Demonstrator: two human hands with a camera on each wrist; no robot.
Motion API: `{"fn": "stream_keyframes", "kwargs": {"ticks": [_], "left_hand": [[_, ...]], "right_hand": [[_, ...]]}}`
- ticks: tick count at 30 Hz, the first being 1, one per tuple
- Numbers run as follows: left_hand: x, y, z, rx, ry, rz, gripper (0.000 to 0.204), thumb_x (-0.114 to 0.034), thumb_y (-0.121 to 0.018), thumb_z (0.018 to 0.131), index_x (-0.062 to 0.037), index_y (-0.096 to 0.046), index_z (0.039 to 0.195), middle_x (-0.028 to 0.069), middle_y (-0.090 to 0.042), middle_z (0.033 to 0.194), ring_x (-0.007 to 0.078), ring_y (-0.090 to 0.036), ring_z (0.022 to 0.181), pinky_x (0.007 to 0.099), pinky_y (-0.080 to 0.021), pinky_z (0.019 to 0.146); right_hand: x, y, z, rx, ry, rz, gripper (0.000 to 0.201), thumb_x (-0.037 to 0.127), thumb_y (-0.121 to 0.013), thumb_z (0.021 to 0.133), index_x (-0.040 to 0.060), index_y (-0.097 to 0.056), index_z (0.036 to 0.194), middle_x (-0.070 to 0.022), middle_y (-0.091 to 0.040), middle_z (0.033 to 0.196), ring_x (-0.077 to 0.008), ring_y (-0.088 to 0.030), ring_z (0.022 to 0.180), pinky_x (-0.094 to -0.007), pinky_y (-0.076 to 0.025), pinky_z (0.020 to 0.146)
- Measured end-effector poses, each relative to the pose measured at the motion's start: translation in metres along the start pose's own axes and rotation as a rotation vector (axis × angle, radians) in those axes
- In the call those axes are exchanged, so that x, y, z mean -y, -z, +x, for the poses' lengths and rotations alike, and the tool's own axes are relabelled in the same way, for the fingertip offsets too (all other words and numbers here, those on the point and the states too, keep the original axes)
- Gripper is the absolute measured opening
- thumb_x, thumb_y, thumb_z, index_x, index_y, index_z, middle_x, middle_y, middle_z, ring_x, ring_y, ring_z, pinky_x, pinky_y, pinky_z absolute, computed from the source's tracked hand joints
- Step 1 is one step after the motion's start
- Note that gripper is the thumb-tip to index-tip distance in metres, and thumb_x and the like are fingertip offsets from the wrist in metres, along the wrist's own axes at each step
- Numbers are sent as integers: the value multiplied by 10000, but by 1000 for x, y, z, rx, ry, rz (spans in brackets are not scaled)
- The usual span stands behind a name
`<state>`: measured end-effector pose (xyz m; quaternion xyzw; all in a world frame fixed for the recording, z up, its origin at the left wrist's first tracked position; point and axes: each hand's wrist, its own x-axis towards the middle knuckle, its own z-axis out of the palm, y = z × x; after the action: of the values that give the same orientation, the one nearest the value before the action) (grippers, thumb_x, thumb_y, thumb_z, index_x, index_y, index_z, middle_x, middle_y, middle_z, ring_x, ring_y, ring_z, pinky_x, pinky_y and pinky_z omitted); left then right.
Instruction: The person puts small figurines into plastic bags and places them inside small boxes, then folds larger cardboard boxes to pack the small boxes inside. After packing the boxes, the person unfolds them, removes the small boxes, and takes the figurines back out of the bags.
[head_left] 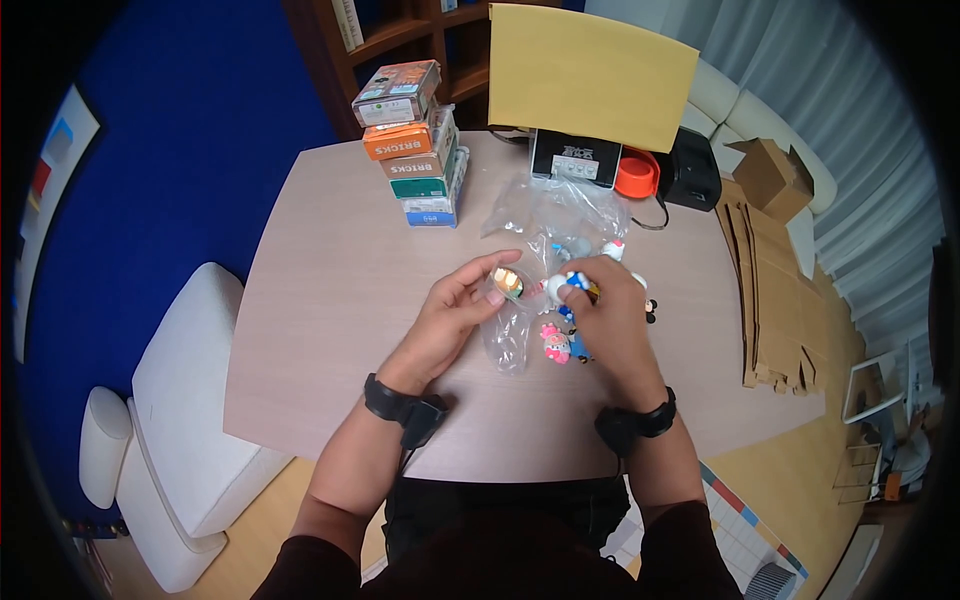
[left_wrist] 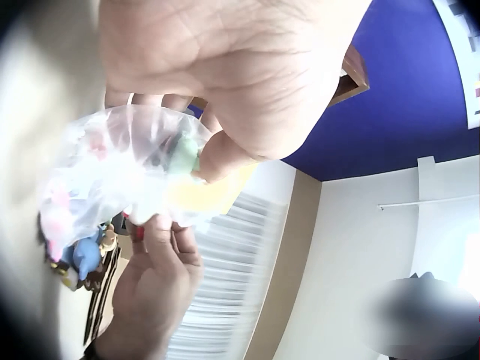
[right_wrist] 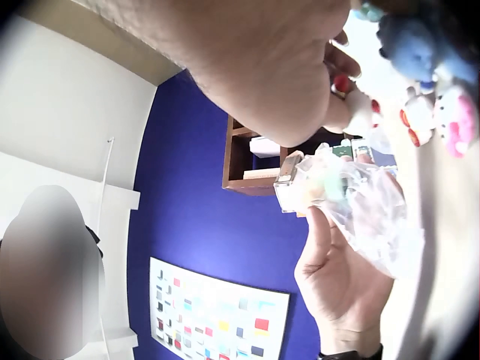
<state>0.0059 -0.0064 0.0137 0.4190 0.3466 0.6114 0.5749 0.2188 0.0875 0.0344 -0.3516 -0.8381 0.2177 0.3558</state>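
Note:
In the head view my left hand (head_left: 445, 320) pinches a clear plastic bag (head_left: 508, 345) between thumb and fingers. A small figurine with orange and green parts (head_left: 508, 283) shows at the bag's top. Close to its right, my right hand (head_left: 618, 318) grips a small white and blue figurine (head_left: 562, 289), partly hidden by the fingers. Below the hands lie a pink and white figurine (head_left: 555, 345) and a blue one (head_left: 580, 347). More figurines are around and behind the right hand. From the left wrist, the crinkled bag (left_wrist: 112, 169) covers much of what lies behind it.
More clear plastic packaging (head_left: 560, 208) lies beyond the hands. A stack of small boxes (head_left: 415, 165) stands at the back left. At the back are a yellow sheet (head_left: 592, 80), a red-orange round object (head_left: 637, 173) and a black device (head_left: 692, 170). Flattened cardboard (head_left: 775, 300) leans along the right edge.

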Motion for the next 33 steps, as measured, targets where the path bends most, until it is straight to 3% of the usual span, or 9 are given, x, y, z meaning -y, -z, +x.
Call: {"fn": "stream_keyframes", "kwargs": {"ticks": [2,3,5,8,17,24,27,30,33], "left_hand": [[0,-1,0,10,57,-9,516,-135,-617,1072,11,-509,1554,112,-688,1330,197,-618,1287,364,-414,1184],[1,-1,0,10,57,-9,516,-135,-617,1072,11,-509,1554,112,-688,1330,197,-618,1287,364,-414,1184],[4,0,0,23,89,-4,497,-136,-618,1075,15,-528,1540,109,-693,1332,189,-619,1282,360,-424,1177],[3,-4,-2,3,130,56,483,-147,-623,1078,14,-547,1527,96,-694,1336,166,-629,1252,342,-449,1150],[13,-5,-1,-70,137,300,405,-153,-665,1080,17,-628,1446,62,-729,1258,94,-668,1088,257,-548,967],[12,-5,0,-92,118,221,425,-131,-686,1063,21,-616,1454,84,-719,1314,129,-663,1186,302,-528,1051],[11,-5,1,-98,98,165,434,-116,-692,1056,24,-610,1459,89,-712,1325,133,-662,1201,301,-521,1063],[14,-5,0,-70,96,278,440,-107,-692,1054,27,-603,1464,90,-707,1332,131,-656,1203,301,-521,1065],[18,-6,1,-68,35,391,437,-108,-687,1058,36,-602,1462,89,-704,1335,125,-650,1192,296,-523,1059]], "right_hand": [[5,0,1,-122,-205,358,177,10,-765,899,12,-740,1074,-93,-740,968,-234,-735,919,-359,-573,849],[3,0,1,-122,-205,359,177,10,-765,899,12,-740,1074,-93,-740,968,-234,-735,919,-359,-573,849],[-2,0,1,-72,-301,794,222,3,-717,969,-23,-700,1188,-91,-757,1054,-145,-735,987,-272,-581,864],[0,2,0,-14,-289,952,238,-6,-683,996,-53,-670,1229,-109,-761,1117,-130,-725,1032,-270,-580,888],[2,-2,1,41,-320,870,224,-27,-672,990,-55,-666,1212,-99,-756,1086,-121,-727,1014,-247,-585,864],[-20,-2,1,58,-363,771,158,-33,-646,951,-18,-726,1086,-62,-757,1014,-107,-710,895,-250,-558,787],[-20,-3,0,191,-406,764,124,12,-663,946,-10,-741,1040,-42,-755,928,-115,-695,841,-269,-543,753],[-5,-13,-2,109,-250,575,163,84,-735,933,-18,-736,1061,-59,-744,853,-134,-699,827,-294,-548,752],[0,-13,-2,189,-176,492,254,162,-809,905,-21,-732,1064,-92,-739,848,-155,-698,801,-320,-547,745]]}}
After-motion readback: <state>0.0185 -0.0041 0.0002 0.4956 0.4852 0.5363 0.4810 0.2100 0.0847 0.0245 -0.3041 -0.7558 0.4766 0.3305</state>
